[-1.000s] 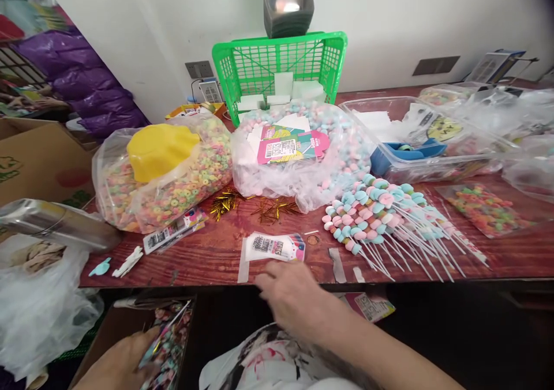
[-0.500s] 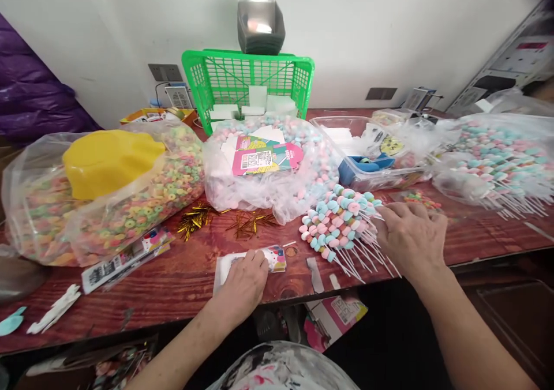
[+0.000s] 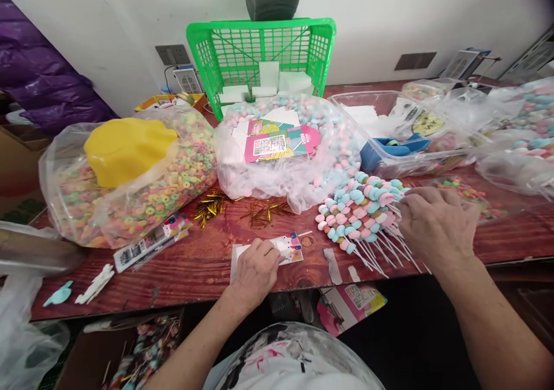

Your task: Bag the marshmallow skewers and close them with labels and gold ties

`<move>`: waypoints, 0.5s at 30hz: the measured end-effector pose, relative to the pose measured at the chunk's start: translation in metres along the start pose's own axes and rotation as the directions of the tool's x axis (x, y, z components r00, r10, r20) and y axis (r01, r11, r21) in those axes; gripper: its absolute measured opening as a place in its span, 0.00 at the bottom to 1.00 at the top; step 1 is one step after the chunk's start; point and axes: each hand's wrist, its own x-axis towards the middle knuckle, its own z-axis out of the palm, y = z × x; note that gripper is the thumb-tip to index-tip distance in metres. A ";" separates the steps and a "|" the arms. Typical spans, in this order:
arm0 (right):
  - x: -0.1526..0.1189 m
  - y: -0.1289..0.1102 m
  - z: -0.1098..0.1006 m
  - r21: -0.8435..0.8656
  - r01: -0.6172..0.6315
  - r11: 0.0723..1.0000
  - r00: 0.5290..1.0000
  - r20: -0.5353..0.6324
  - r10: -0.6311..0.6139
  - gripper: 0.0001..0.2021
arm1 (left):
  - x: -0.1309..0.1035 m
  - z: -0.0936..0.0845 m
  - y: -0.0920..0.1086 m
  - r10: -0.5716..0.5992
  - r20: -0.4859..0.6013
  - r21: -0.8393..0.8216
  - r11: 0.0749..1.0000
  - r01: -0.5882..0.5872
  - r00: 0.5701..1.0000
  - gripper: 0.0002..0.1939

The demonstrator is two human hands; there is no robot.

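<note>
off the box (image 3: 93, 355) now, the left hand (image 3: 258, 265) covers the printed packet (image 3: 292, 248), the right hand (image 3: 440, 224) meets the candy sticks (image 3: 358, 212), putting both within reach, though i cannot tell either grip.

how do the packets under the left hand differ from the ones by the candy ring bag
The first packets lie under the left hand; the second packets, by the candy ring bag, have no hand on them. The first sit nearly parallel to the table edge, while the second slant more. Both are white with colourful right ends.
</note>
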 end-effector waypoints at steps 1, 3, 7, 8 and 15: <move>-0.003 0.001 -0.001 0.053 -0.025 0.998 0.997 -0.071 0.029 0.12 | 0.000 -0.003 0.002 -0.037 0.042 -0.016 0.999 0.038 0.998 0.10; -0.011 0.001 -0.008 0.188 -0.035 0.982 0.975 -0.207 0.074 0.10 | 0.002 -0.008 0.004 -0.093 0.111 -0.057 0.993 0.100 0.989 0.11; -0.029 -0.005 -0.031 0.378 0.188 0.907 0.960 -0.264 -0.089 0.07 | 0.007 -0.008 -0.001 -0.197 0.108 -0.254 0.942 0.219 0.974 0.12; -0.032 -0.007 -0.038 0.363 0.276 0.890 0.951 -0.240 -0.197 0.09 | 0.007 -0.007 -0.004 -0.229 0.082 -0.312 0.918 0.243 0.970 0.12; -0.023 -0.040 -0.055 0.111 0.630 0.769 0.769 0.048 -0.637 0.09 | 0.000 -0.008 -0.004 -0.110 0.096 -0.272 0.953 0.133 0.989 0.11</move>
